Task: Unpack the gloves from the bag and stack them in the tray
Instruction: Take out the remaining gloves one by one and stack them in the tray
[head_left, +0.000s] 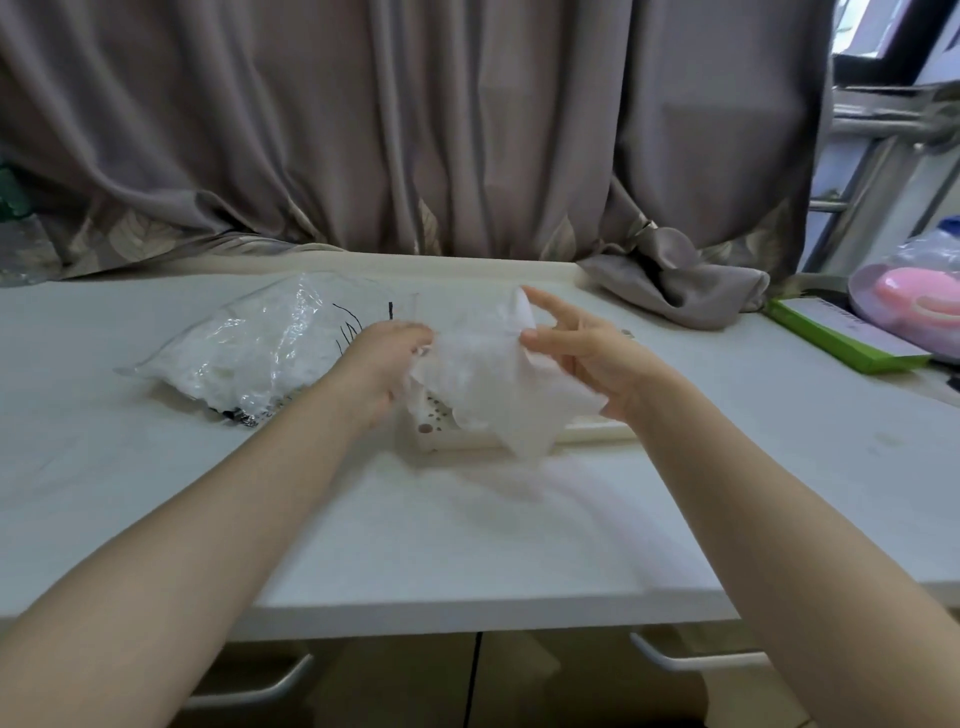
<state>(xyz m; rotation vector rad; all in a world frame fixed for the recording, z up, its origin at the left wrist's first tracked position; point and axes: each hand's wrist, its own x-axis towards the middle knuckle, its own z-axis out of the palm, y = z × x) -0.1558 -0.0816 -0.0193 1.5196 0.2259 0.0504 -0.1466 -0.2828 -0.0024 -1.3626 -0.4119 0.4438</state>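
Both hands are raised over the middle of the white bench (156, 467), stretching one thin, translucent disposable glove (493, 384) between them. The left hand (382, 364) has its fingers curled in on the glove's left edge, gripping it; the fingertips are hidden behind the film. The right hand (587, 353) pinches the glove's upper right edge between thumb and a bent finger, while its forefinger points out straight and free. The glove hangs loose and blurred, its lower lobes drooping over the tray (441, 436), a shallow white tray with small holes in its floor. Most of the tray is covered by the glove and the hands; only its near left corner and front rim show, so what lies in it cannot be told. Left of the hands, the clear plastic bag (244, 353) lies flat on the bench, crinkled, with more white gloves inside and black print on it. A grey-brown curtain (415, 130) hangs behind the bench, its tied end resting on the far right. A green box (852, 338) and a pink item in plastic wrap (914, 301) sit at the right edge.
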